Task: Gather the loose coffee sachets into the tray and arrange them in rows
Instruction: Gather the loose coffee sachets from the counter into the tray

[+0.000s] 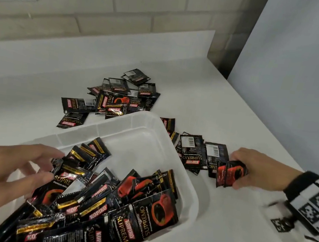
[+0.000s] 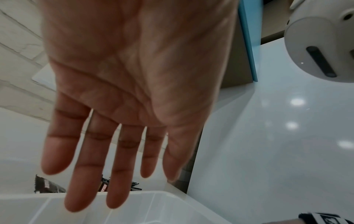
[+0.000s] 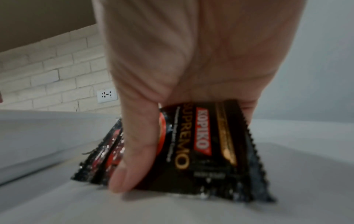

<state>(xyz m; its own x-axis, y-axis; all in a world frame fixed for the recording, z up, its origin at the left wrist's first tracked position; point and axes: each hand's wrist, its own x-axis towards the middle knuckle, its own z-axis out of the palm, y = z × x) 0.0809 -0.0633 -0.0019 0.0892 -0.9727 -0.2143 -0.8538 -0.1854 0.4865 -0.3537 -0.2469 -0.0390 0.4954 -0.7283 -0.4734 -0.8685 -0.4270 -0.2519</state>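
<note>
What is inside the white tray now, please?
The white tray holds a jumbled heap of coffee sachets, not in rows. Its far end is bare. What lies under the heap is covered.

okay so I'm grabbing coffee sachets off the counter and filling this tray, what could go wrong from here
Your right hand pinches several held sachets by thumb alone; the fanned bundle may slip from that grip on the way over. The sachets in the tray lie jumbled, so adding more will likely make arranging rows harder. The tray hides part of the far pile, so sachets by its rim could be missed.
</note>
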